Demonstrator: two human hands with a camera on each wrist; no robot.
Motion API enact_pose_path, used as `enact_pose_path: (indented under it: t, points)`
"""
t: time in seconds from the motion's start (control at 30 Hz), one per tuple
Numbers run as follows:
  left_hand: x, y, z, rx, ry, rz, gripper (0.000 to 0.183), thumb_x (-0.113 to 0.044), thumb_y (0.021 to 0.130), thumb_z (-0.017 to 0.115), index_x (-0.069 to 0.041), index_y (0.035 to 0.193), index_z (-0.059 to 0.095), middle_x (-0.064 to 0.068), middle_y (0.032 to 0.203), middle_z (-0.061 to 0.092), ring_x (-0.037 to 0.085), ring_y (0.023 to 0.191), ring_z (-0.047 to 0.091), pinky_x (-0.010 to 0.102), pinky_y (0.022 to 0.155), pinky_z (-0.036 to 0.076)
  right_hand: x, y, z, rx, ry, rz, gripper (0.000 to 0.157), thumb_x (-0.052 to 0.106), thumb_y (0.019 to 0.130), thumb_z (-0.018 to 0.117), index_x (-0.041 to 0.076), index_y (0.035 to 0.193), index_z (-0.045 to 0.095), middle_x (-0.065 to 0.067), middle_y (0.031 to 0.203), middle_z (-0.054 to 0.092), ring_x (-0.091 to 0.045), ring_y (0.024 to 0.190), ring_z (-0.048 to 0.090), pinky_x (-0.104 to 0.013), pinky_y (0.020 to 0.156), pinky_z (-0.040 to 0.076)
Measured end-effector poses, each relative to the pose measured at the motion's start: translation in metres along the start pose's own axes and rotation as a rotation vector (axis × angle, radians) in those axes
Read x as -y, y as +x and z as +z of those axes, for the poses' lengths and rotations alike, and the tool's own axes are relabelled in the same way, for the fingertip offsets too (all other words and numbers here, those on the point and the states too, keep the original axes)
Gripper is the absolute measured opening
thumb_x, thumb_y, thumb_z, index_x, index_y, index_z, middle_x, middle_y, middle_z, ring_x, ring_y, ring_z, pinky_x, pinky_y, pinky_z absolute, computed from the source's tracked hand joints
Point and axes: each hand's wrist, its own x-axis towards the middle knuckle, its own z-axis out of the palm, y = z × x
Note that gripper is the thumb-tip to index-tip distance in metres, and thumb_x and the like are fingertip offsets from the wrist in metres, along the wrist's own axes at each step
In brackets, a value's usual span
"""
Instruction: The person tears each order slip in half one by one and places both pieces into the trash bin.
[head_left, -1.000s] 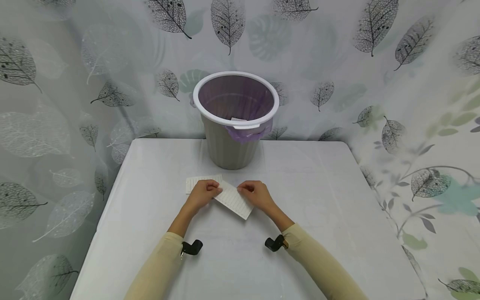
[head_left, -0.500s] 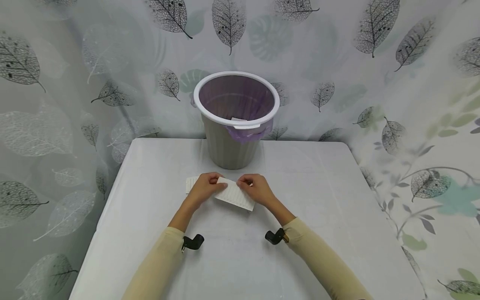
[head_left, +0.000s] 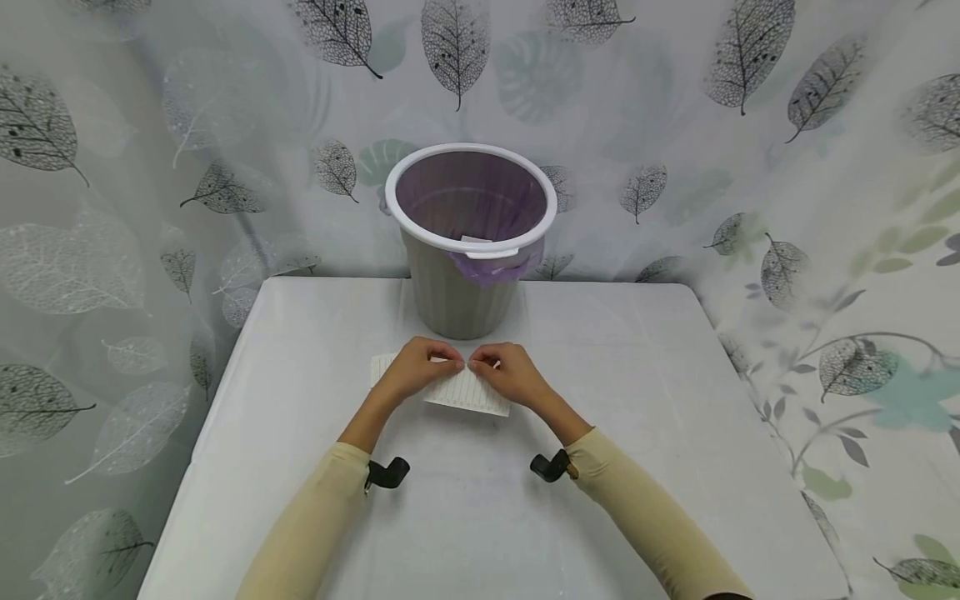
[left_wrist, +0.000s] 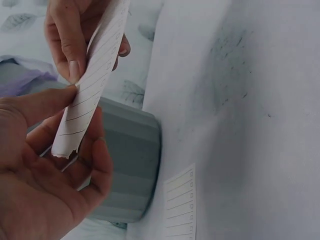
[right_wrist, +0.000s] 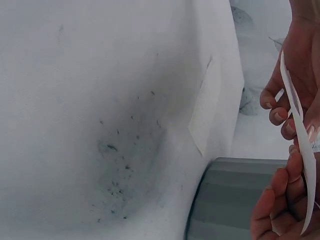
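Observation:
A lined piece of paper (head_left: 468, 395) is held up over the table between both hands. My left hand (head_left: 418, 368) pinches its upper edge from the left, and my right hand (head_left: 513, 372) pinches the same edge from the right, thumbs almost meeting. In the left wrist view the held paper (left_wrist: 92, 85) is bowed, and its lower end is ragged. The right wrist view shows this paper (right_wrist: 300, 135) nearly edge-on, fingers behind it. Another lined paper piece (head_left: 380, 364) lies on the table, partly hidden behind my left hand; it also shows as a strip (left_wrist: 181, 205) in the left wrist view.
Just beyond the hands stands a grey bin (head_left: 461, 304) with a white rim (head_left: 420, 229) and a purple liner (head_left: 495, 268). A bit of white paper (head_left: 476, 239) shows inside it. A leaf-patterned curtain (head_left: 600, 108) surrounds the white table (head_left: 615, 358).
The held paper has turned from a slant to nearly level. Both hands have moved slightly away from the body, and their fingertips have come together at its upper edge.

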Motion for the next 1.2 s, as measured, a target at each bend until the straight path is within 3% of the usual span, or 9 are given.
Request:
enact_pose_path:
  t: [0.17, 0.53, 0.97, 1.2]
  points:
    - [-0.001, 0.000, 0.003, -0.018, 0.002, 0.015, 0.008, -0.013, 0.096, 0.077, -0.007, 0.098, 0.083, 0.001, 0.101, 0.077, 0.022, 0.107, 0.067, 0.047, 0.099, 0.048, -0.001, 0.000, -0.001, -0.005, 0.015, 0.018, 0.012, 0.011, 0.100, 0.070, 0.009, 0.094, 0.080, 0.004, 0.088, 0.074, -0.012, 0.078, 0.063, -0.032, 0.072, 0.052]
    - [-0.003, -0.002, 0.010, -0.121, -0.092, 0.045, 0.020, -0.016, 0.096, 0.078, 0.000, 0.109, 0.081, 0.008, 0.111, 0.077, 0.027, 0.116, 0.067, 0.045, 0.103, 0.048, -0.003, 0.000, -0.002, -0.072, 0.135, 0.074, 0.012, 0.009, 0.100, 0.069, 0.008, 0.096, 0.080, 0.002, 0.093, 0.075, -0.016, 0.083, 0.062, -0.032, 0.073, 0.049]
    - [-0.002, -0.002, 0.017, -0.222, -0.165, 0.092, 0.017, -0.011, 0.096, 0.077, 0.001, 0.107, 0.081, 0.012, 0.109, 0.077, 0.029, 0.109, 0.070, 0.045, 0.097, 0.052, 0.006, -0.001, -0.004, -0.119, 0.248, 0.103, 0.013, 0.007, 0.102, 0.067, 0.003, 0.099, 0.079, -0.004, 0.096, 0.076, -0.017, 0.083, 0.062, -0.028, 0.071, 0.048]
    - [-0.003, -0.001, 0.013, -0.262, -0.134, 0.072, 0.014, -0.013, 0.096, 0.078, -0.002, 0.104, 0.082, 0.007, 0.102, 0.078, 0.025, 0.103, 0.071, 0.042, 0.093, 0.053, 0.000, -0.001, -0.005, -0.119, 0.302, 0.127, 0.015, 0.010, 0.103, 0.067, 0.003, 0.102, 0.080, -0.006, 0.097, 0.077, -0.020, 0.081, 0.067, -0.031, 0.068, 0.052]
